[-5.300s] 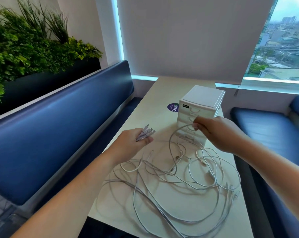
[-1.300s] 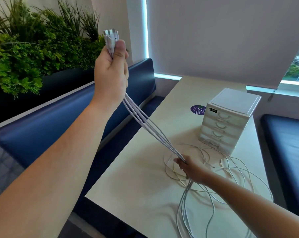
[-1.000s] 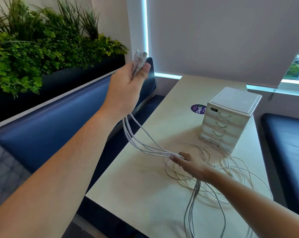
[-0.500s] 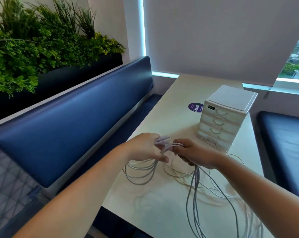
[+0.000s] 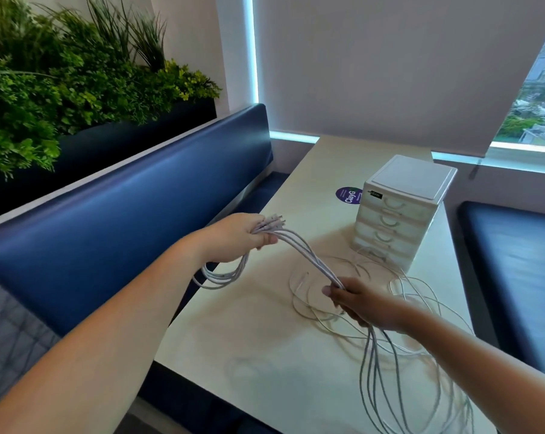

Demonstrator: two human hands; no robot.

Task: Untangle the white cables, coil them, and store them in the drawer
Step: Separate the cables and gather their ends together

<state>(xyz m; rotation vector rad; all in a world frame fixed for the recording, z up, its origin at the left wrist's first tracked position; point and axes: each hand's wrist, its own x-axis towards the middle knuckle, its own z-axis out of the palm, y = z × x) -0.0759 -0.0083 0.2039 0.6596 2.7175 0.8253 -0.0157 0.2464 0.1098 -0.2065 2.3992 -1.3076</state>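
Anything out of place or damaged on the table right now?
Nothing damaged. Loose loops of the thin white cables sprawl across the cream table, some against the foot of the white plastic drawer unit, whose drawers look closed.

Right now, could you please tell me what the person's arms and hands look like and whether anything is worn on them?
Both forearms are bare: no sleeve, glove, watch or bracelet shows on the left hand or the right hand. I see no ring, though some fingers are hidden.
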